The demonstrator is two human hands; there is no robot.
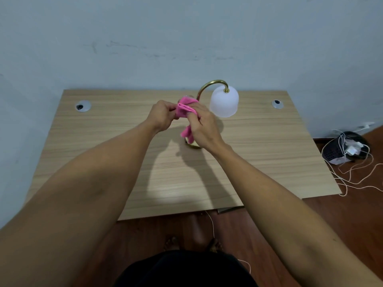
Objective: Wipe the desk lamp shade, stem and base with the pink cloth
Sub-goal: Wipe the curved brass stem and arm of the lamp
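Note:
A desk lamp stands near the middle back of the wooden desk (259, 154). Its white frosted shade (224, 103) hangs from a curved brass stem (209, 84). Only a sliver of the brass base (193, 146) shows under my right hand. The pink cloth (185, 109) is bunched between both hands just left of the shade, one end dangling down toward the base. My left hand (161, 116) pinches the cloth's left side. My right hand (204, 126) grips its right side and hides the lower stem.
Two round cable grommets sit in the desk's back corners, one at the left (83, 106) and one at the right (277, 104). A dark basket with chargers and white cords (344, 150) lies on the floor to the right. The wall is close behind.

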